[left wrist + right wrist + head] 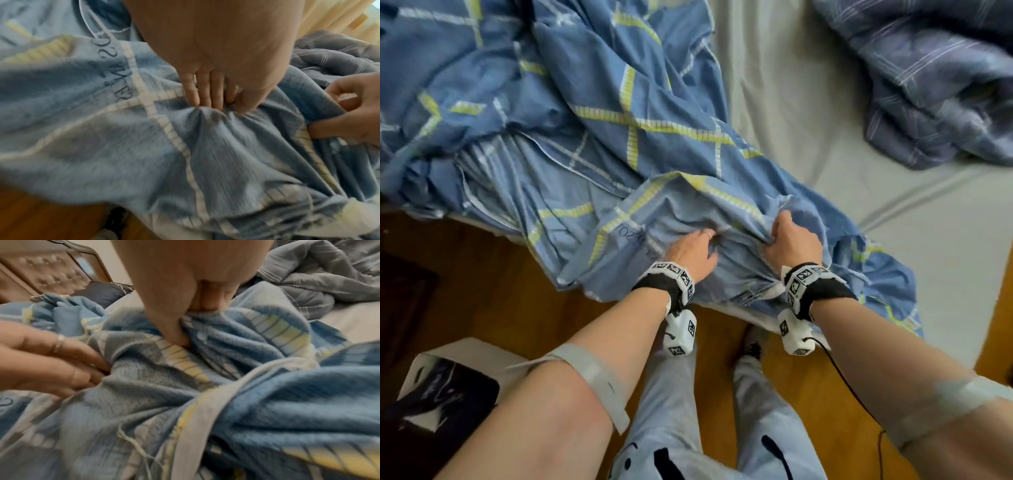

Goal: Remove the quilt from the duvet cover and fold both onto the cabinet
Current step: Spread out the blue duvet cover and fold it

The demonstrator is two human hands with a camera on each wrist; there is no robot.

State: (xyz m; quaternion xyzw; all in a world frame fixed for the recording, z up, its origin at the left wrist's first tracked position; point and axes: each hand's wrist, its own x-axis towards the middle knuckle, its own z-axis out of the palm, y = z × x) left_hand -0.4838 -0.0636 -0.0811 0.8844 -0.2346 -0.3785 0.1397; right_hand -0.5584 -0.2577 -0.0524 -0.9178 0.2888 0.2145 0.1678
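Soft, even daylight, no glare, only faint shadows in fabric folds. Head view sharp centrally, fisheye bend at edges. Both wrist views motion-blurred, smeared toward the lower corners.

Left hand (693, 248): fingertips are buried in a bunched fold of the blue cotton duvet cover with yellow and white checked stripes (599, 137); the grip itself cannot be judged from the head view. The left wrist view is motion-blurred, and the dark lettering printed on the fabric (115, 71) is illegible there. Right hand (792, 240): fingertips likewise concealed by gathered cloth. The cover runs off the top and left edges of the head view. The grey-blue striped padded quilt (935, 78) is cut off at the upper right. The white cardboard box with dark printed panel (445, 383) is partly covered by the left forearm.
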